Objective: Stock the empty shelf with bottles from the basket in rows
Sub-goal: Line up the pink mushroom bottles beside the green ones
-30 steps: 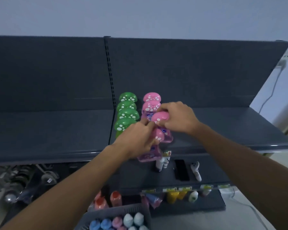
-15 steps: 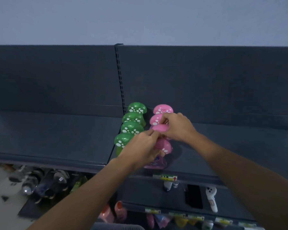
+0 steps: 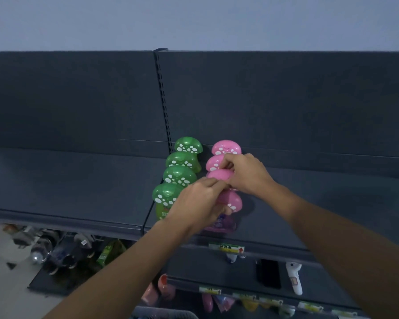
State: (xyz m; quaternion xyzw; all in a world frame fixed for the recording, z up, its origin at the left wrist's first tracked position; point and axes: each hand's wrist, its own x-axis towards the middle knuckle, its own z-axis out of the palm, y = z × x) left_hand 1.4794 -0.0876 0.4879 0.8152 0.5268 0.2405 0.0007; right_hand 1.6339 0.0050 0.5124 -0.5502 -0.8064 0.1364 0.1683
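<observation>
Two rows of mushroom-capped bottles stand on the dark shelf [image 3: 309,203]: a green row [image 3: 179,174] on the left and a pink row [image 3: 225,147] on the right. My left hand [image 3: 198,203] curls around the front pink bottle [image 3: 232,201], covering most of its body. My right hand [image 3: 245,172] grips the cap of the third pink bottle [image 3: 218,174] just behind it. The fingertips of both hands meet between those two caps. The basket's rim [image 3: 164,313] shows at the bottom edge.
The shelf section left of the upright post [image 3: 164,100] carries nothing. Lower shelves hold small bottles, a black phone-like item [image 3: 268,273] and a white handheld device [image 3: 294,278]. Plastic bottles lie in a heap [image 3: 51,249] at lower left.
The view has tilted upward, so the shelf sits lower in frame and the basket has nearly left view. Both hands stay on the same two pink bottles, now set on the shelf in line.
</observation>
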